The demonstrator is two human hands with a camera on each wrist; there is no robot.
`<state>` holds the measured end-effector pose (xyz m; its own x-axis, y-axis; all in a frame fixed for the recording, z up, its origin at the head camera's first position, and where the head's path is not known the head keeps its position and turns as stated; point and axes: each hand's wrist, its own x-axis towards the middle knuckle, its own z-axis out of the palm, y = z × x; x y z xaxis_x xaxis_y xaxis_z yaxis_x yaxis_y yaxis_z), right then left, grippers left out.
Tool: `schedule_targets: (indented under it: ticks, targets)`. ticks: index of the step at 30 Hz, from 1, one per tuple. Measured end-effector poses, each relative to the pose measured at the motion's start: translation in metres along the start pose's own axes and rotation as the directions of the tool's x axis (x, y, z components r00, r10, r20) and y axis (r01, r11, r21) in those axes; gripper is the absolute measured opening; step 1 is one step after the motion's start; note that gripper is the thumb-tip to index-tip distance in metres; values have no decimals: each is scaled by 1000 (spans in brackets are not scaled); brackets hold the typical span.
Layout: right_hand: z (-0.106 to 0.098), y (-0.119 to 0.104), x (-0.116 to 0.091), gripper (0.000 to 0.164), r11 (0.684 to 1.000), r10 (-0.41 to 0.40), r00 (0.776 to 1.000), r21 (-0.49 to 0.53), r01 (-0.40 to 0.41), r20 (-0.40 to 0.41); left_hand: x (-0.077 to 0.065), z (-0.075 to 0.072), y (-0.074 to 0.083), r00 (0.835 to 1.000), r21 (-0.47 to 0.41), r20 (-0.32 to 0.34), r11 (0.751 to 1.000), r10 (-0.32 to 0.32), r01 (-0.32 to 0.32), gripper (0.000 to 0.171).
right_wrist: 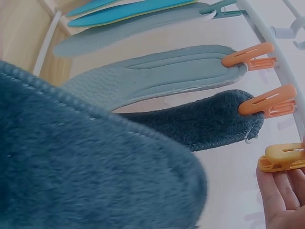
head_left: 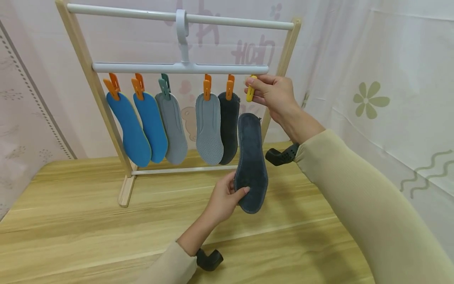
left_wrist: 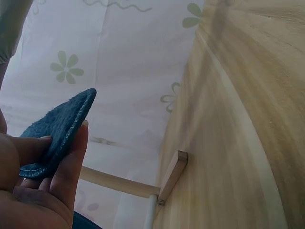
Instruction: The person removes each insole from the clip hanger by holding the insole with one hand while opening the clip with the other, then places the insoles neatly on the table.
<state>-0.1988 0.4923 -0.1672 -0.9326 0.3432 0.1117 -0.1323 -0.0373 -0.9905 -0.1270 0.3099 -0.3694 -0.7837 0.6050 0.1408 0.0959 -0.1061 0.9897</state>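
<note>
My left hand point(head_left: 223, 199) grips a dark fuzzy insole point(head_left: 252, 161) by its wide lower end, thumb on its face. The insole stands nearly upright, its narrow end below a yellow clip point(head_left: 250, 90) and apart from it. With thumb and fingers, my right hand point(head_left: 278, 94) pinches that clip under the right end of the white hanger bar point(head_left: 220, 68). In the right wrist view the yellow clip point(right_wrist: 283, 157) has no insole in it. Beside it, a matching dark insole point(right_wrist: 200, 121) hangs from an orange clip point(right_wrist: 269, 102). The left wrist view shows the held insole point(left_wrist: 59, 129) edge-on.
Left along the bar hang grey insoles point(head_left: 209, 130) and blue insoles point(head_left: 129, 130) on orange and green clips. The hanger hooks over the top rail point(head_left: 124, 11) of a wooden rack, whose foot point(head_left: 127, 191) stands on the wood-grain table point(head_left: 88, 236). A printed curtain point(head_left: 400, 59) hangs behind.
</note>
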Motion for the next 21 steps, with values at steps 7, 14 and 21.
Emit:
schedule_targets:
  ticks: [7, 14, 21]
  targets:
    - [0, 0, 2, 37, 1000, -3, 1000, -22, 3, -4, -4, 2, -2, 999, -8, 3, 999, -34, 34, 41]
    - [2, -1, 4, 35, 1000, 16, 1000, -19, -16, -22, -6, 3, -4, 999, -10, 7, 999, -49, 49, 39]
    - [1, 1, 3, 33, 999, 12, 1000, -30, -13, -21, -9, 10, -17, 994, 30, 45, 994, -104, 102, 39]
